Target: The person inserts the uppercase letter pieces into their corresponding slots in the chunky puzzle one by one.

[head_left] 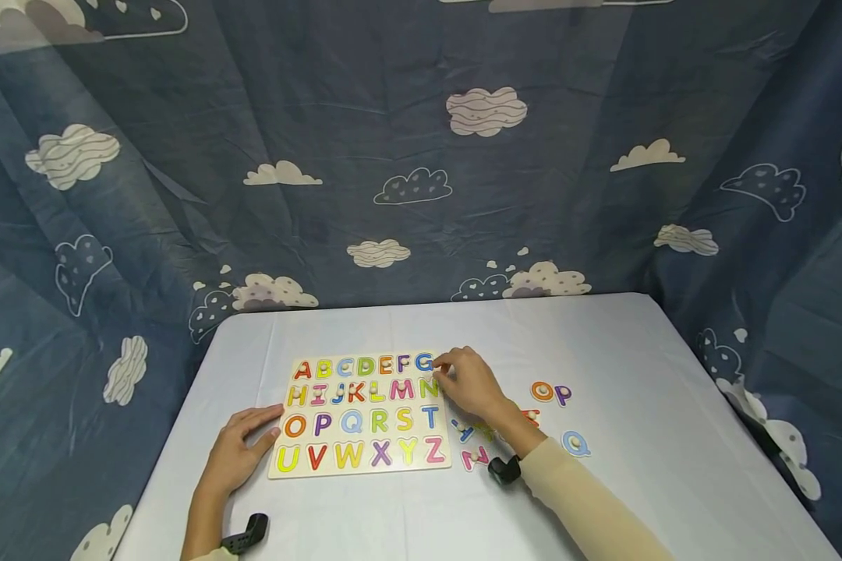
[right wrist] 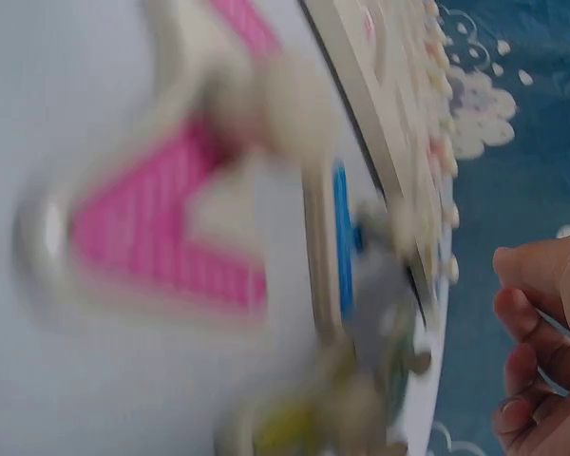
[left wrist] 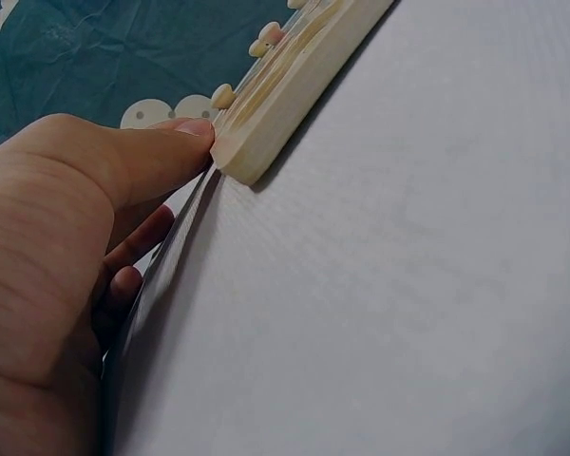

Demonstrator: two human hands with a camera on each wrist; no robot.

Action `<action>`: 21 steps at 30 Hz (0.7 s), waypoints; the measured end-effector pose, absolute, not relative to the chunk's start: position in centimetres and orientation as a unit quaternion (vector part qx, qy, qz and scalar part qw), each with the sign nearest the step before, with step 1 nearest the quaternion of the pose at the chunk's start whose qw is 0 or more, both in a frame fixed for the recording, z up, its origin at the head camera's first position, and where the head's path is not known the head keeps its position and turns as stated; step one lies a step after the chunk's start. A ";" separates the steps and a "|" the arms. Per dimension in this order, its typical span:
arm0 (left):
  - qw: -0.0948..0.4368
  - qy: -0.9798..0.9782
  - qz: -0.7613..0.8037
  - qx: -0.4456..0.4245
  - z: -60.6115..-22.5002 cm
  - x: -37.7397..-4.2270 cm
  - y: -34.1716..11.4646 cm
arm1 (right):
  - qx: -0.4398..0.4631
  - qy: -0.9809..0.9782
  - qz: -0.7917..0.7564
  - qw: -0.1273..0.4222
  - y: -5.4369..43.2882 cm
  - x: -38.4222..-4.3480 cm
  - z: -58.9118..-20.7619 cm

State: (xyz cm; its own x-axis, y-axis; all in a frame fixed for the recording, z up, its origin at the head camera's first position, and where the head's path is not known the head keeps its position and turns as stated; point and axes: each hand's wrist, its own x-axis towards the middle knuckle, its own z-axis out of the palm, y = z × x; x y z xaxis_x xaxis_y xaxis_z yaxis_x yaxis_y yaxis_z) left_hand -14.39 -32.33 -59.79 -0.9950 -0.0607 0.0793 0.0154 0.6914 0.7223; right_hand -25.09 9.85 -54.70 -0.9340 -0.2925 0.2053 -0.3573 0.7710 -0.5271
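Note:
A wooden alphabet puzzle board (head_left: 365, 432) lies on the table with coloured letters in rows. Pegged letters show in its upper two rows; the lower rows look peg-free. My left hand (head_left: 235, 452) rests at the board's left edge, index finger and thumb extended; the thumb (left wrist: 161, 157) touches a corner in the left wrist view. Over the board's upper right edge is my right hand (head_left: 468, 382), beside the blue G (head_left: 424, 361) and the green N (head_left: 429, 387). Its fingers (right wrist: 541, 342) are loosely bent, with no piece visible in them.
Right of the board lie loose pegged letters: an orange O (head_left: 542, 391), a purple P (head_left: 563, 395), a blue Q (head_left: 575, 443), a blue T (head_left: 461, 430) and a pink Z (head_left: 474, 458). Others are partly hidden under the right forearm. A cloud-patterned curtain (head_left: 421, 226) surrounds the table.

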 end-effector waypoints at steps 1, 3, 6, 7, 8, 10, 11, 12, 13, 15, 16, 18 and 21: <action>0.048 -0.918 -0.393 0.013 -59.8 -14.4 -32.3 | 0.172 -0.939 0.292 0.057 10.4 -25.2 -54.6; 0.046 -0.918 -0.393 0.013 -59.8 -14.4 -32.3 | 0.170 -0.939 0.293 0.059 11.6 -25.4 -54.3; 0.045 -0.918 -0.393 0.013 -59.8 -14.4 -32.4 | 0.160 -0.941 0.292 0.060 13.0 -25.5 -54.1; 0.044 -0.919 -0.392 0.013 -59.8 -14.4 -32.4 | 0.156 -0.942 0.293 0.059 13.4 -25.5 -54.1; 0.045 -0.919 -0.391 0.013 -59.8 -14.4 -32.4 | 0.151 -0.942 0.293 0.056 13.7 -25.5 -54.2; 0.046 -0.919 -0.391 0.012 -59.8 -14.4 -32.5 | 0.141 -0.944 0.295 0.050 14.1 -25.3 -54.4; 0.047 -0.919 -0.391 0.011 -59.8 -14.4 -32.5 | 0.136 -0.945 0.295 0.046 14.3 -25.2 -54.5; 0.047 -0.919 -0.391 0.011 -59.8 -14.4 -32.5 | 0.132 -0.945 0.295 0.043 14.3 -25.1 -54.6; 0.048 -0.919 -0.392 0.011 -59.7 -14.4 -32.5 | 0.129 -0.946 0.294 0.040 14.4 -24.9 -54.8; 0.048 -0.918 -0.394 0.011 -59.7 -14.4 -32.5 | 0.121 -0.949 0.290 0.034 14.5 -24.7 -55.1; 0.047 -0.918 -0.394 0.012 -59.7 -14.4 -32.4 | 0.117 -0.950 0.288 0.033 14.5 -24.5 -55.3; 0.046 -0.917 -0.396 0.013 -59.7 -14.4 -32.4 | 0.113 -0.951 0.285 0.029 14.4 -24.3 -55.5; 0.045 -0.917 -0.397 0.014 -59.7 -14.5 -32.3 | 0.110 -0.953 0.282 0.027 14.3 -24.0 -55.8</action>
